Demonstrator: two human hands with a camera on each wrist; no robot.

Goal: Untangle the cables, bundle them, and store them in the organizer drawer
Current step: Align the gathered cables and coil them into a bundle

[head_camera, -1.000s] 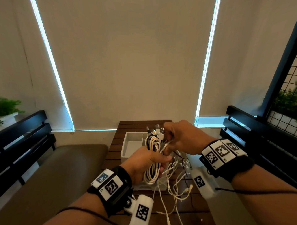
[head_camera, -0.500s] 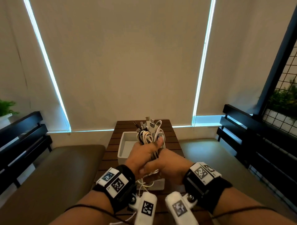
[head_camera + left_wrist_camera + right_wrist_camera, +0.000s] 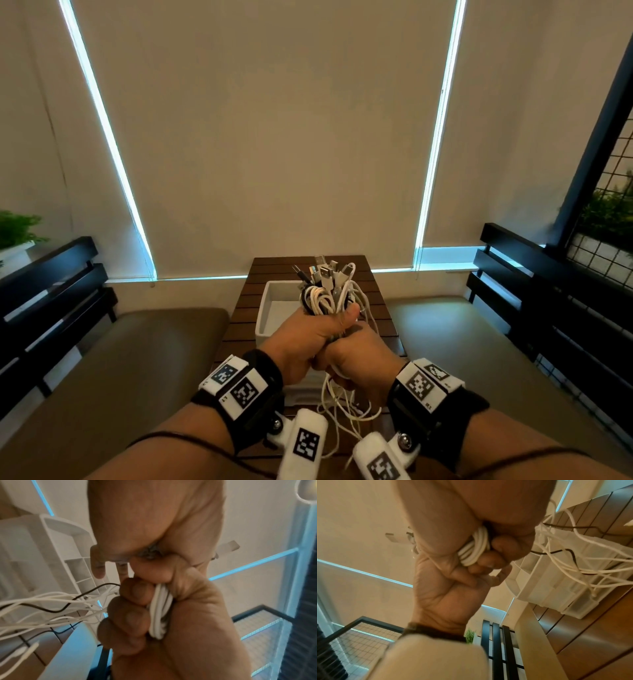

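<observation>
A bundle of white and black cables (image 3: 323,291) stands upright over the table, its plug ends pointing up. My left hand (image 3: 318,334) grips the bundle in a fist just under the plugs, thumb across it. Directly below and touching it, my right hand (image 3: 359,363) grips the lower part, where white strands (image 3: 159,615) show between curled fingers. Loose cable tails (image 3: 342,407) hang tangled under the hands. The white organizer drawer (image 3: 270,308) sits open behind the hands; its compartments (image 3: 556,588) show in the right wrist view.
The organizer stands on a narrow brown slatted table (image 3: 245,308). Cushioned benches with black slatted backs flank it, left (image 3: 120,359) and right (image 3: 462,342). Loose strands (image 3: 42,601) trail across the organizer. A blind-covered window wall is behind.
My right hand has dropped from the plug ends to just under my left hand and now grips the lower bundle. The bundle stands more upright, and the loose tails hang shorter.
</observation>
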